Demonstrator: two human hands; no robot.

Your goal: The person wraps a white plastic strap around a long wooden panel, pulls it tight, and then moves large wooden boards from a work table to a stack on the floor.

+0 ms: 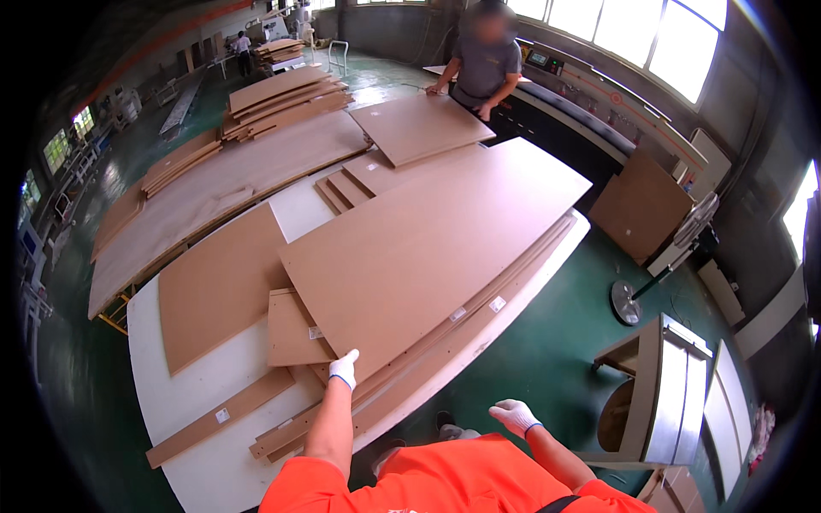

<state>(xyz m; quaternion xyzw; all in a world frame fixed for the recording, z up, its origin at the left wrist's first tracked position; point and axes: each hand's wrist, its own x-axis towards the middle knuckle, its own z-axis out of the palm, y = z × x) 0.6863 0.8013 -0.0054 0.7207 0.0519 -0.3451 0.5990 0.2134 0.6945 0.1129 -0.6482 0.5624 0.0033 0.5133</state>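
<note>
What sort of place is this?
Likely a panel or furniture workshop: stacks of boards, a broad white worktable loaded with brown panels, and a long machine with a control screen below the windows.

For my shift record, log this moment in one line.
left gloved hand: gripping large brown panel at near corner; right gloved hand: nothing visible held; co-worker: hands at farther brown panel

Head-worn fisheye view, tilted down and forward, brown panel [436,248] near
</note>
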